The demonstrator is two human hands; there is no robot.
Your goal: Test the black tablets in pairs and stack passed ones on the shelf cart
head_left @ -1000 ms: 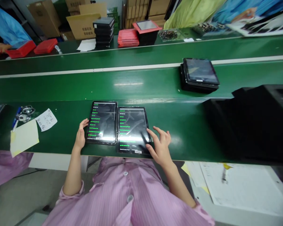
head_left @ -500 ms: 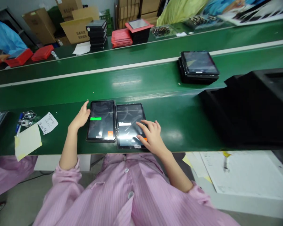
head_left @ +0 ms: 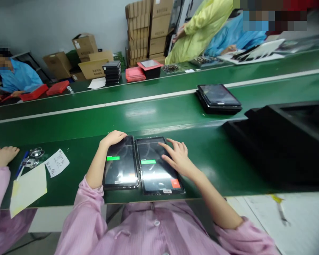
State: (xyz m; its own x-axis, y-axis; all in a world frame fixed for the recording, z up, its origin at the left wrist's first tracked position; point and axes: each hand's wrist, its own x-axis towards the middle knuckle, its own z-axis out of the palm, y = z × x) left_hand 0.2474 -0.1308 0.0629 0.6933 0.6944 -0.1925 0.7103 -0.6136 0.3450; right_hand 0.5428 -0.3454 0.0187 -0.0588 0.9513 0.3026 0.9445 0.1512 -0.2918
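Two dark tablets lie side by side on the green bench, each with a green bar and an orange-red square on its screen. Over the upper left corner of the left tablet [head_left: 122, 168] rests my left hand [head_left: 113, 138], its fingers stretched along the top edge and partly hidden. My right hand [head_left: 178, 156] is above the right tablet [head_left: 158, 173] at its right side. Its fingers are spread, with nothing held; whether a fingertip touches the glass I cannot tell.
Stacked tablets [head_left: 219, 99] sit farther back on the belt. A large black bin [head_left: 276, 148] stands at right. To the left are a yellow paper [head_left: 29, 191], a handwritten note [head_left: 57, 163], a blue pen [head_left: 22, 163] and a co-worker's hand [head_left: 5, 156]. Other people work across the bench.
My left hand has moved from beside the left tablet onto its upper corner. The right tablet's bar has turned from white to green. The view has tilted up; a co-worker's hand appears at left.
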